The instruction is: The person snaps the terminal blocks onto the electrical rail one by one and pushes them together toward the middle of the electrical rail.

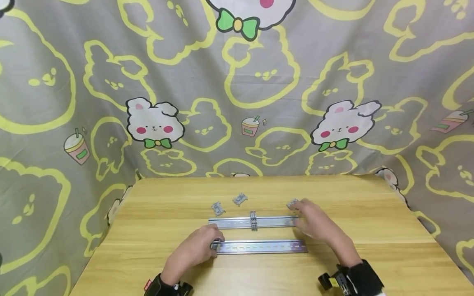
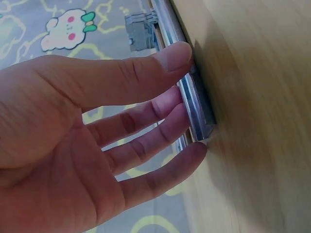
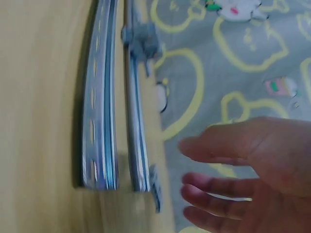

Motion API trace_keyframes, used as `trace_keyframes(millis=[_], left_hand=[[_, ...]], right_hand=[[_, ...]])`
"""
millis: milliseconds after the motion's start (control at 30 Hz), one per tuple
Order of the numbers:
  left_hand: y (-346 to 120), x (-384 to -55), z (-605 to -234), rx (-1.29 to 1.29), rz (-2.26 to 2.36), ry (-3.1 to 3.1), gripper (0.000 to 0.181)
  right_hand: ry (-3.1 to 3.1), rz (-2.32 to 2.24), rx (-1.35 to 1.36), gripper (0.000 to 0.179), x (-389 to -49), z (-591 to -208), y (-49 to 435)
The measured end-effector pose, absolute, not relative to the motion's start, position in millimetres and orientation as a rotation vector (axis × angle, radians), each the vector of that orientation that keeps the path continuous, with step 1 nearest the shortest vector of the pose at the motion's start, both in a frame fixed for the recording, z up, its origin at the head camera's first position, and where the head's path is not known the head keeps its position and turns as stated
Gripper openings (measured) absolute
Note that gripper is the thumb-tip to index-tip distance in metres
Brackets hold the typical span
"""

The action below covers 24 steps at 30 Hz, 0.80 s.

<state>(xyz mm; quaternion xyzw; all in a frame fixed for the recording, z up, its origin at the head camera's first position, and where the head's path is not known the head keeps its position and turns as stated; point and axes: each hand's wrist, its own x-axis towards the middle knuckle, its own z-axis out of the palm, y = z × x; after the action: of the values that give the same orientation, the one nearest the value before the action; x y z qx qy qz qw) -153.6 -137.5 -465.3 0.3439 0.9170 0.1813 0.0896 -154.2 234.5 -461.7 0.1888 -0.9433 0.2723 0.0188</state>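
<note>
My left hand (image 1: 201, 244) holds the left end of the near slotted metal DIN rail (image 1: 263, 247), thumb on one edge and fingers on the other, as the left wrist view shows. Behind it lies the far DIN rail (image 1: 229, 223), parallel, with grey terminal blocks (image 1: 253, 220) clipped across its middle. My right hand (image 1: 314, 220) hovers over the far rail's right end. Its fingers reach toward a loose grey terminal block (image 1: 292, 204). In the right wrist view that block (image 3: 155, 189) lies beyond the rail, apart from the loosely bent fingers (image 3: 214, 184).
Two more loose grey blocks lie behind the far rail, one at the left (image 1: 217, 208) and one nearer the middle (image 1: 240, 199). A wooden table (image 1: 259, 275) carries everything. A patterned curtain (image 1: 207, 82) hangs along its back and sides.
</note>
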Motion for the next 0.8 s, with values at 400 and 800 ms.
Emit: trace_keyframes(millis=[400, 800], left_hand=[[-143, -156, -467, 1.012, 0.545, 2.739, 0.032], [-137, -159, -469, 1.048, 0.492, 2.771, 0.033]], right_hand=[[-3.120, 0.727, 0.158, 0.064, -203, -479, 232], [-3.080, 0.701, 0.165, 0.037, -212, -481, 230]])
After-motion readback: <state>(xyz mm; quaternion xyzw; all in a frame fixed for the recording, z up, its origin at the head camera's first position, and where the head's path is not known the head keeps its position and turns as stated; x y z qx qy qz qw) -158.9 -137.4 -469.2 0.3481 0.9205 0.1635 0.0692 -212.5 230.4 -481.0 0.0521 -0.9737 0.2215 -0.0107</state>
